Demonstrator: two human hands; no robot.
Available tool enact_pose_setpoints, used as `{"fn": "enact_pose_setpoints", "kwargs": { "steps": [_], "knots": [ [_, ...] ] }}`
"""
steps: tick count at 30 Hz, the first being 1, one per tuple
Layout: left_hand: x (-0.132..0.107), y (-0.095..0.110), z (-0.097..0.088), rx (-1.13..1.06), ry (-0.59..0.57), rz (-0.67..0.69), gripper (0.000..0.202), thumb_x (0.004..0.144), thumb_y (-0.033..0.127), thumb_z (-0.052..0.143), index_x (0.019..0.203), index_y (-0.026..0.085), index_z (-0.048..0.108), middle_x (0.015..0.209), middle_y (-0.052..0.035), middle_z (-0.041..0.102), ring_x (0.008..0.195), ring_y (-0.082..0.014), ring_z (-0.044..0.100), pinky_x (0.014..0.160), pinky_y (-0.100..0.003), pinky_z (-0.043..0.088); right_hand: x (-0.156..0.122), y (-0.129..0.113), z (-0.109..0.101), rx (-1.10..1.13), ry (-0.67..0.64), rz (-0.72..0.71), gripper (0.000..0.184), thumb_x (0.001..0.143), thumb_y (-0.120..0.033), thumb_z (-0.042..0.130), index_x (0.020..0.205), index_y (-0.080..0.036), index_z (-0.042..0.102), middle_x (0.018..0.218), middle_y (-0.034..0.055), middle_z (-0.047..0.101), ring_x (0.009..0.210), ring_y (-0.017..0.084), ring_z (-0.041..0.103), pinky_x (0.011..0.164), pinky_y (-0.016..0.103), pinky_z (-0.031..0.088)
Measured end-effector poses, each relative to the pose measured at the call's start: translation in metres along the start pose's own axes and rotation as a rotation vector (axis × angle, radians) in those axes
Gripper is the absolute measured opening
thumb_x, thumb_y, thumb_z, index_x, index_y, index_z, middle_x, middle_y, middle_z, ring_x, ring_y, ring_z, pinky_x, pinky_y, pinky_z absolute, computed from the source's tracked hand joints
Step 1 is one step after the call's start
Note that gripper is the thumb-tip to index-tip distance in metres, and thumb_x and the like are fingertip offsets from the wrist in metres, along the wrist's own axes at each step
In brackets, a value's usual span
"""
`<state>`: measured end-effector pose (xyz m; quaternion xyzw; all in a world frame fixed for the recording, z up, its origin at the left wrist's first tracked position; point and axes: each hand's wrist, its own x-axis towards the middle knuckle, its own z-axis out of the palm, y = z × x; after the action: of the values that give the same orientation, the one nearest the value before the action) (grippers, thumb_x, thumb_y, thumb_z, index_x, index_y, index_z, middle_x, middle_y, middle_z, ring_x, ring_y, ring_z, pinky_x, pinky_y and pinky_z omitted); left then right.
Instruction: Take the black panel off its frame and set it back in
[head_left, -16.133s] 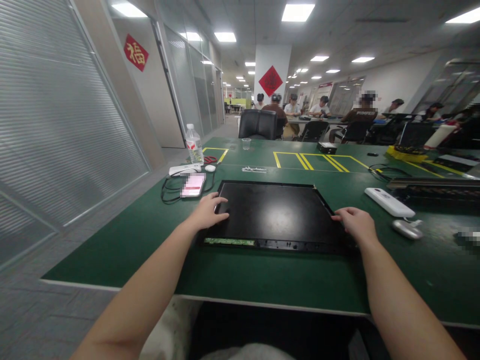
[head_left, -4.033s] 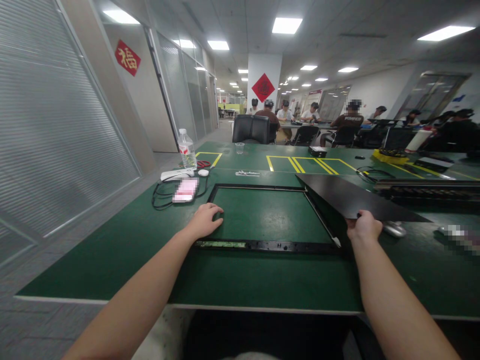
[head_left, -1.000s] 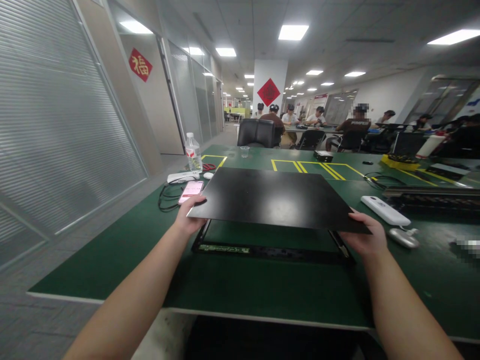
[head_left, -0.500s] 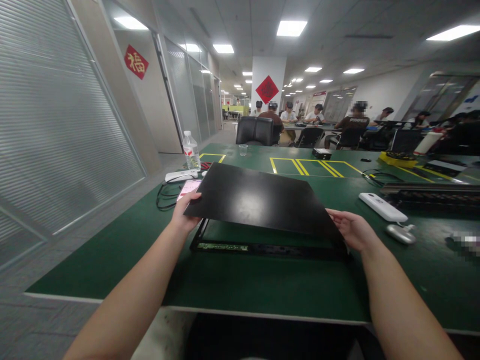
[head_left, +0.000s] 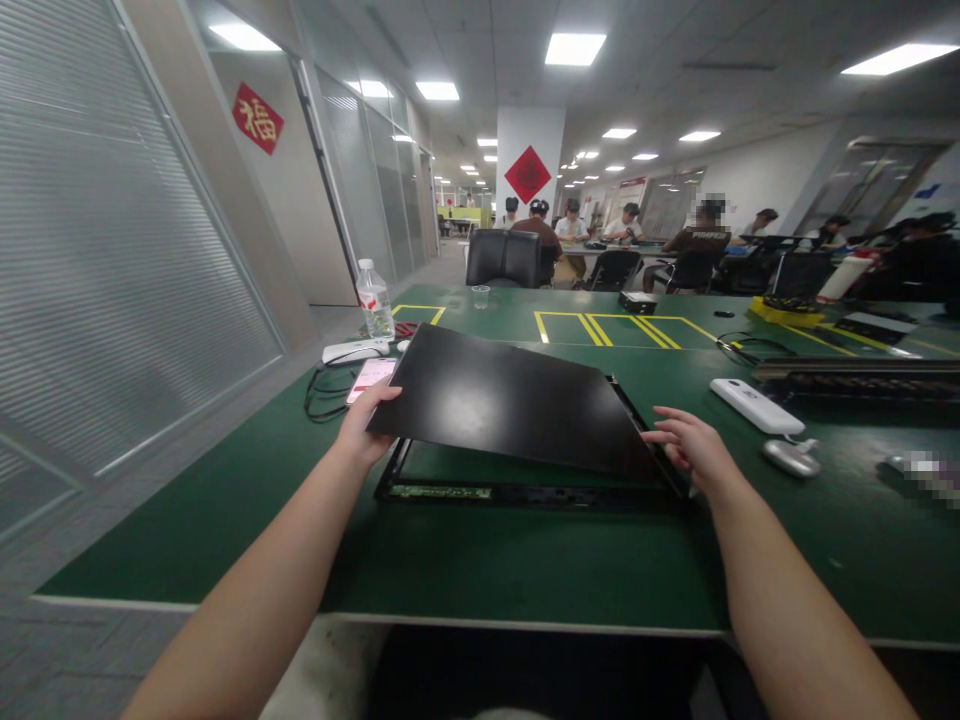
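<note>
My left hand [head_left: 365, 428] grips the left edge of a glossy black flat panel [head_left: 510, 400], thumb on top and fingers beneath. The panel is tilted, its left side raised and its right side lower, over a black rectangular frame [head_left: 570, 498]. A green circuit strip [head_left: 441, 492] shows on the near bar of that frame. Beside the panel's right edge is my right hand [head_left: 691, 447], fingers apart and fingertips at or very near the edge. The frame lies on the green table [head_left: 540, 570], partly hidden under the panel.
Left of the panel are a phone [head_left: 371, 380], a white power bank [head_left: 355, 351] with a black cable and a water bottle [head_left: 375, 300]. To the right lie another white device [head_left: 756, 405], a silver mouse-like object [head_left: 792, 457] and a long black part [head_left: 855, 385]. People sit farther back.
The panel's right side has shifted left, uncovering more of the frame's right bar. My right hand has loosened from the edge, its fingers spreading. My left hand keeps its grip.
</note>
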<state>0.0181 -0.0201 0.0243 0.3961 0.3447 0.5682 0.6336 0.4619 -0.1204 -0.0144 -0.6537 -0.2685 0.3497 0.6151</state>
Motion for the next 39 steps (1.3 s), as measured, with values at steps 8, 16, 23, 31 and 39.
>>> {"fn": "enact_pose_setpoints", "kwargs": {
  "steps": [8,16,23,31,39],
  "knots": [
    [0.001,-0.001,0.001,0.004,0.021,-0.028,0.046,0.066,0.016,0.065,0.111,0.011,0.074,0.088,-0.0078,0.080,0.075,-0.0237,0.075,0.057,-0.026,0.058,0.001,0.003,-0.001,-0.062,0.034,-0.040,0.036,0.067,-0.018,0.069,0.103,-0.016,0.068,0.060,0.0093,0.072,0.031,0.008,0.032,0.033,0.019,0.021],
    [0.002,-0.007,0.003,-0.003,0.038,-0.074,0.034,0.065,0.011,0.064,0.097,0.012,0.076,0.080,-0.0066,0.078,0.066,-0.0199,0.073,0.058,-0.025,0.058,-0.001,0.004,-0.001,-0.152,0.071,-0.083,0.031,0.072,-0.026,0.070,0.101,-0.015,0.068,0.056,0.0088,0.069,0.031,0.007,0.033,0.034,0.019,0.022],
    [0.004,-0.008,0.000,0.012,-0.007,-0.076,0.049,0.062,0.012,0.067,0.110,0.009,0.076,0.090,-0.0095,0.080,0.071,-0.0212,0.074,0.059,-0.024,0.057,-0.005,-0.002,0.001,-0.233,0.078,-0.066,0.037,0.081,-0.032,0.062,0.112,-0.012,0.068,0.058,0.0100,0.070,0.032,0.008,0.032,0.036,0.021,0.024],
    [0.004,-0.011,-0.001,0.048,-0.057,-0.071,0.054,0.062,0.014,0.070,0.115,0.011,0.077,0.094,-0.0097,0.080,0.072,-0.0219,0.074,0.060,-0.026,0.057,0.002,0.004,-0.004,-0.353,0.123,-0.100,0.046,0.079,-0.038,0.063,0.117,-0.012,0.071,0.063,0.0092,0.072,0.035,0.010,0.038,0.038,0.024,0.030],
    [-0.002,-0.007,0.005,0.102,-0.017,-0.083,0.049,0.061,0.013,0.072,0.109,0.010,0.079,0.090,-0.0096,0.080,0.073,-0.0213,0.073,0.058,-0.023,0.054,0.012,0.014,-0.011,-0.517,0.149,-0.150,0.053,0.078,-0.044,0.063,0.121,-0.014,0.073,0.074,0.0110,0.077,0.041,0.014,0.051,0.043,0.027,0.039]
  ]
}}
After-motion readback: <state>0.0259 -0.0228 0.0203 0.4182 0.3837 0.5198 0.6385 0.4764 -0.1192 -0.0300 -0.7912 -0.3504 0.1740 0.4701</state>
